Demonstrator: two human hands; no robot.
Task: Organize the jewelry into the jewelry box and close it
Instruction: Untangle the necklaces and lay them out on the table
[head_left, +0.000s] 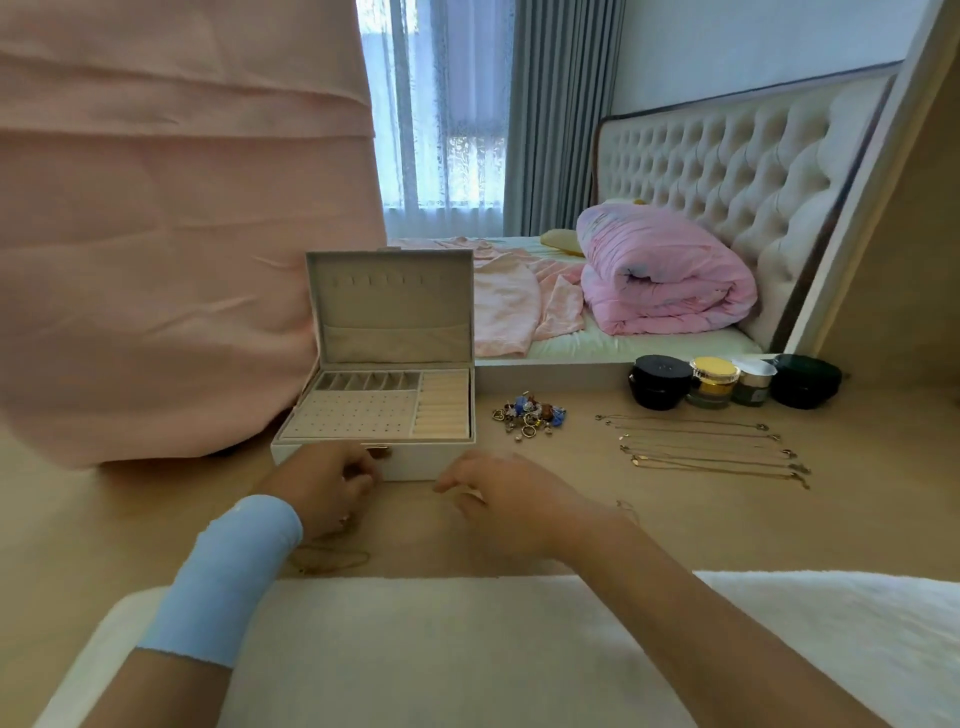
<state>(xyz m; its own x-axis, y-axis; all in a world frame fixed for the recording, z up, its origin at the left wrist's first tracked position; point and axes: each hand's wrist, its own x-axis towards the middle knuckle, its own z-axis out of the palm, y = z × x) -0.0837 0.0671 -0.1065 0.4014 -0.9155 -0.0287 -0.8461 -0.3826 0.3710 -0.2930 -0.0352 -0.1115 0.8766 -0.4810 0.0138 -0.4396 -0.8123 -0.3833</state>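
— So, where's the thin gold chain (332, 562)?
— On the wooden table (675, 514), beside the left hand (332, 483), before the open white jewelry box (374, 415). It's limp and tangles, so pinch one end.
— Hands?
— Left and right hand (498, 493) are curled; whether they hold anything, I cannot tell.

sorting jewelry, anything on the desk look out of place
One gold chain lies crumpled near the front edge of the desk by the left hand, apart from the necklaces laid in neat rows. The small pieces sit in a jumbled heap beside the open jewelry box. Nothing looks broken.
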